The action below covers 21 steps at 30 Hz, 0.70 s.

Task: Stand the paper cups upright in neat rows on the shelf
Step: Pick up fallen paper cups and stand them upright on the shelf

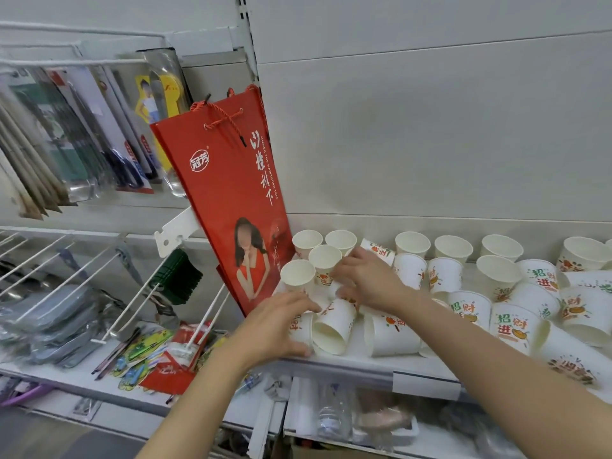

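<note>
Many white paper cups with red and green print cover the white shelf. Several stand upright at the back left, such as one cup and another. Others lie tipped near the front, like the cup with its mouth toward me and the cup beside it. My left hand curls around a tipped cup at the shelf's left front corner. My right hand reaches over the cups just behind, fingers curled onto a cup that it mostly hides.
A red paper gift bag hangs at the shelf's left end, touching the upright cups. Packaged tools hang on wire hooks further left. More upright and toppled cups crowd the right side. A lower shelf holds wrapped goods.
</note>
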Tool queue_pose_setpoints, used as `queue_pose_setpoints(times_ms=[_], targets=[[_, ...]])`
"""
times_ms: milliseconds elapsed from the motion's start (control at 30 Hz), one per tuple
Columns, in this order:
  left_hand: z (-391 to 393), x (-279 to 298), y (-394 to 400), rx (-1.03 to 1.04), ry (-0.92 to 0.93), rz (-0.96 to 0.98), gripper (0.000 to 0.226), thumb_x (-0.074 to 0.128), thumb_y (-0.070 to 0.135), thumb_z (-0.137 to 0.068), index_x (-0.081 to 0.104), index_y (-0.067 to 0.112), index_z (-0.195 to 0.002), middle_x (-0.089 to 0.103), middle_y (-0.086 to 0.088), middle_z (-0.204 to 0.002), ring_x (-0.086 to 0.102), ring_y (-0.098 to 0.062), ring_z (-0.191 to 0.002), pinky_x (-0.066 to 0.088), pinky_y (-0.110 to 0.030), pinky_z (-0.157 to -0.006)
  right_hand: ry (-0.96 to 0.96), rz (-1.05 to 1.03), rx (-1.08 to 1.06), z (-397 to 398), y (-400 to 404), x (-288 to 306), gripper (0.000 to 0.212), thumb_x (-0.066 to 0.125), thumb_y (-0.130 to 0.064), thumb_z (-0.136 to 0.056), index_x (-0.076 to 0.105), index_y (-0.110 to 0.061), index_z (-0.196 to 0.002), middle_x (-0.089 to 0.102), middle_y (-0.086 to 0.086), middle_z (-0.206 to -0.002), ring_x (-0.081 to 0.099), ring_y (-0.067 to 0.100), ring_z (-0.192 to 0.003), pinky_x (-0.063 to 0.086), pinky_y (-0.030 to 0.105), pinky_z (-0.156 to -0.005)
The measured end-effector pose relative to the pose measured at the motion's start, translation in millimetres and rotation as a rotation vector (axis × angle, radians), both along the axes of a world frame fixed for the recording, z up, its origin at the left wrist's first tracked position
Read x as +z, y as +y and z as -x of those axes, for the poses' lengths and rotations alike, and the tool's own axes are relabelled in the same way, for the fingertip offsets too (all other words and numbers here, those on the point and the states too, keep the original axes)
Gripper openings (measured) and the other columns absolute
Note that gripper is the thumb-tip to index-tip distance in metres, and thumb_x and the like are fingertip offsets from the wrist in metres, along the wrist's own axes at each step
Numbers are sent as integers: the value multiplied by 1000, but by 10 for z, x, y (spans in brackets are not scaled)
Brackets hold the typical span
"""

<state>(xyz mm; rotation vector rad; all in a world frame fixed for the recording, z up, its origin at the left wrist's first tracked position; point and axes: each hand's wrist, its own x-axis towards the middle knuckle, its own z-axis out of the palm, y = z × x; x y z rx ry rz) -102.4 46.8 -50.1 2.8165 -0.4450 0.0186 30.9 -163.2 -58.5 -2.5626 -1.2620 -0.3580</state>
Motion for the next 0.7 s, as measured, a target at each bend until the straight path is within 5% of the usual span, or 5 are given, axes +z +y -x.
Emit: queue_pose_setpoints(times_ms=[100, 300, 467, 700], targets=[[3, -76, -28, 6, 19, -46, 79, 78, 44, -71, 41, 39, -141, 39, 16, -147, 39, -10, -132, 34, -29, -108, 20, 69, -52, 35, 55, -22, 35, 68, -30, -69, 69, -21, -103, 65, -2, -97, 48, 28, -88, 45, 45, -79], [16, -205, 31, 99, -36, 35, 79, 70, 49, -75, 31, 42, -143, 41, 17, -146, 41, -6, -130, 40, -28, -103, 54, 143, -143, 143, 82, 51, 38, 61, -23, -79, 62, -23, -117, 59, -3, -114, 42, 24, -104, 32, 36, -87], [69, -267, 89, 251, -149, 470, 55, 78, 37, -71, 45, 47, -114, 48, 26, -126, 45, 4, -118, 41, -25, -96, 43, 127, -168, 189, 67, 113, 19, 61, -19, -77, 63, -18, -95, 59, -2, -100, 43, 22, -99, 29, 30, -79], [12, -441, 12, 390, -273, 621, 35, 88, 29, -65, 55, 29, -78, 57, 17, -115, 52, -4, -111, 34, -6, -84, 111, -63, -220, 255, 2, 243, 9, 68, -21, -76, 62, -18, -81, 63, -4, -85, 46, 17, -91, 30, 28, -70]])
